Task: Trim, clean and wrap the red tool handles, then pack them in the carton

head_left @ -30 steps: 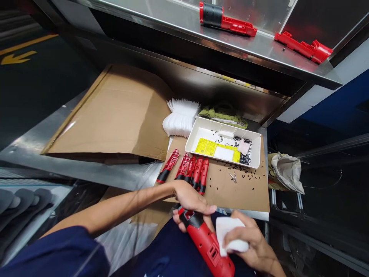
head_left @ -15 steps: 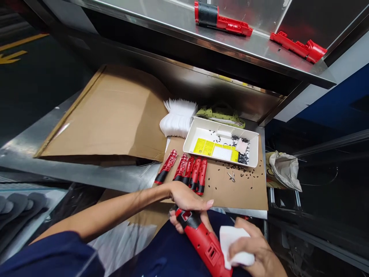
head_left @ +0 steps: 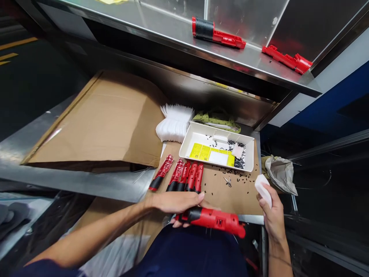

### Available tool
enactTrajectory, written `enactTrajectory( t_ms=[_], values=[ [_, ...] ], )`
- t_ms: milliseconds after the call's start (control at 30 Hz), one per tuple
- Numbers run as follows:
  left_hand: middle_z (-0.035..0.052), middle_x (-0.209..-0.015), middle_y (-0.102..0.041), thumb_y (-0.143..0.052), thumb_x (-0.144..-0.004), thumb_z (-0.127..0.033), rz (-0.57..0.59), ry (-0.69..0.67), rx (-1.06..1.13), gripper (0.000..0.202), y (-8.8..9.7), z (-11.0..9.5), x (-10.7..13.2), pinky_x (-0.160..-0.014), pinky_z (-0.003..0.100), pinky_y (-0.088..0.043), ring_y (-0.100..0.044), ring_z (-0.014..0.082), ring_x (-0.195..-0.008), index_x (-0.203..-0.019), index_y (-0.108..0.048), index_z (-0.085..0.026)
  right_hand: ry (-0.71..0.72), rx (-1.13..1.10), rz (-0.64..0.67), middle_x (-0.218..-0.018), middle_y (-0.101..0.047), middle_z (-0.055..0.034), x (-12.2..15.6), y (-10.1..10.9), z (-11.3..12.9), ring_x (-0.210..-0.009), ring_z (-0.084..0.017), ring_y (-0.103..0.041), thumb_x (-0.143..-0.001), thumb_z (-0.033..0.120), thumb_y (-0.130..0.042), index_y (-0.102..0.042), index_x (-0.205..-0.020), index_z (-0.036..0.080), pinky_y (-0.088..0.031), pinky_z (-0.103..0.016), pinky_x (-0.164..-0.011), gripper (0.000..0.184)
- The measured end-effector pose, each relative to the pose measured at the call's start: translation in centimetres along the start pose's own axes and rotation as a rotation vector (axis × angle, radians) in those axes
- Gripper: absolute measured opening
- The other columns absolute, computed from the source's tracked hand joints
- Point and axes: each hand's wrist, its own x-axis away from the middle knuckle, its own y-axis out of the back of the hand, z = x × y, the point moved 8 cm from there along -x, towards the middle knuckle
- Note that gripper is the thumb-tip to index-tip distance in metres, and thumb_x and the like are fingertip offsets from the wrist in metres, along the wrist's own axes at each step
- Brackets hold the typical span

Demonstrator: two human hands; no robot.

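Note:
My left hand (head_left: 180,202) is wrapped round the black end of a red and black plastic tool housing (head_left: 217,219), which lies nearly level above my lap, its red end pointing right. Off to the right, apart from the housing, my right hand (head_left: 272,211) pinches a folded white cloth (head_left: 263,188). Beyond my left hand, several more red and black housing pieces (head_left: 191,175) lie side by side on a cardboard sheet (head_left: 230,200). Pliers-like metal snips (head_left: 228,181) rest on that sheet among small black bits.
A white tray (head_left: 187,152) holds small black parts, a pinkish pad and a yellow label. Behind it are a stack of white wipes (head_left: 174,123) and a green pouch (head_left: 216,121). A large cardboard box (head_left: 100,119) stands left. Red parts (head_left: 229,39) sit on the metal shelf (head_left: 173,34).
My right hand with the cloth has moved up and right, away from the housing. The housing has swung from slanting down toward me to nearly level. The view has shifted slightly.

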Motion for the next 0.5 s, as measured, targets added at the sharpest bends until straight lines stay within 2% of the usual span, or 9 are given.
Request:
enactTrajectory(
  t_ms=[67,133,267,333,400,433,467,500],
  values=[
    [0.0,-0.054,-0.052,-0.019,-0.082,-0.084,-0.23,-0.032,0.009,0.096,1.2,0.5,0.9,-0.032,0.02,-0.028,-0.04,0.0092,-0.035,-0.14,-0.056,-0.017,-0.008,0.119,0.023,-0.134,-0.059,-0.014,-2.9,-0.2,-1.0,-0.122,-0.033,-0.059,-0.091,0.05,-0.058,-0.055,-0.134,0.027,-0.049,-0.046,-0.099,0.049],
    [-0.001,-0.056,-0.05,-0.018,-0.081,-0.085,-0.382,-0.057,0.039,0.099,1.9,1.2,1.6,-0.034,0.02,-0.03,-0.041,0.0092,-0.037,-0.143,-0.052,-0.016,0.005,0.229,0.081,-0.134,-0.057,-0.0147,-6.1,-1.2,-1.0,-0.125,-0.034,-0.055,-0.09,0.049,-0.059,-0.055,-0.137,0.023,-0.043,-0.046,-0.105,0.054],
    [0.0007,-0.063,-0.052,-0.018,-0.078,-0.088,-0.501,-0.077,0.124,0.103,2.4,2.7,2.0,-0.039,0.021,-0.036,-0.046,0.0102,-0.043,-0.146,-0.047,-0.016,0.011,0.349,0.11,-0.121,-0.057,-0.0156,-12.7,-3.8,-0.4,-0.116,-0.034,-0.057,-0.088,0.044,-0.059,-0.057,-0.138,0.02,-0.041,-0.051,-0.103,0.055],
    [0.0018,-0.067,-0.053,-0.02,-0.076,-0.089,-0.534,-0.083,0.157,0.104,2.6,3.1,2.0,-0.041,0.022,-0.038,-0.049,0.0115,-0.046,-0.147,-0.046,-0.016,0.014,0.385,0.084,-0.131,-0.052,-0.0173,-15.5,-4.9,0.1,-0.126,-0.037,-0.048,-0.084,0.041,-0.064,-0.054,-0.141,0.02,-0.035,-0.055,-0.107,0.062],
    [0.0017,-0.067,-0.053,-0.023,-0.076,-0.09,-0.567,-0.104,0.192,0.104,2.6,3.3,1.8,-0.043,0.023,-0.04,-0.051,0.0128,-0.049,-0.148,-0.045,-0.018,0.024,0.401,0.041,-0.148,-0.037,-0.0182,-16.7,-5.3,0.9,-0.141,-0.039,-0.03,-0.081,0.042,-0.067,-0.048,-0.145,0.021,-0.024,-0.058,-0.114,0.069],
    [0.0012,-0.067,-0.053,-0.024,-0.076,-0.09,-0.591,-0.12,0.221,0.103,2.7,3.5,1.7,-0.044,0.023,-0.041,-0.051,0.0132,-0.05,-0.148,-0.044,-0.019,0.026,0.398,0.018,-0.154,-0.03,-0.0179,-16.5,-5.3,1.4,-0.145,-0.038,-0.021,-0.083,0.045,-0.064,-0.044,-0.147,0.021,-0.019,-0.057,-0.116,0.071],
    [0.0006,-0.067,-0.052,-0.025,-0.076,-0.089,-0.615,-0.142,0.26,0.102,2.7,3.7,1.5,-0.046,0.024,-0.042,-0.052,0.0135,-0.051,-0.149,-0.043,-0.02,0.02,0.387,-0.001,-0.156,-0.029,-0.018,-15.6,-5.2,1.8,-0.146,-0.037,-0.02,-0.086,0.048,-0.059,-0.044,-0.146,0.02,-0.019,-0.056,-0.117,0.069],
    [0.0,-0.066,-0.052,-0.025,-0.078,-0.088,-0.644,-0.167,0.308,0.1,2.7,4.1,1.2,-0.047,0.025,-0.043,-0.052,0.0139,-0.052,-0.15,-0.041,-0.022,0.008,0.366,-0.003,-0.154,-0.034,-0.0185,-14.1,-5.3,2.0,-0.145,-0.035,-0.026,-0.089,0.051,-0.053,-0.046,-0.144,0.018,-0.022,-0.055,-0.116,0.064]
  ],
)
